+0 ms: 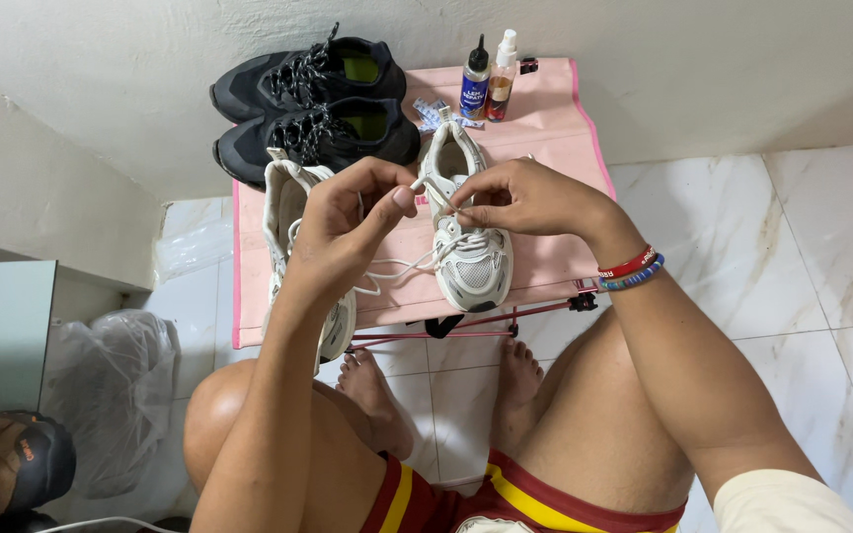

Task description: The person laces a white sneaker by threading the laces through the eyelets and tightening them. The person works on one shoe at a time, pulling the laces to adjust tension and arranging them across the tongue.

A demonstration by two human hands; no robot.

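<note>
Lace (417,263) looks thin, floppy and light, so both hands (348,222) (520,197) pinch its ends at the white shoe's (468,259) 12 o'clock tongue end.

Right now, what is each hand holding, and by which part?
Both the left hand and right hand pinch the white lace of the white sneaker, near its tongue.

shorts (466,498): red, yellow stripes | right wrist bands (632,270): red, blue, perhaps beaded | feet bare
</note>
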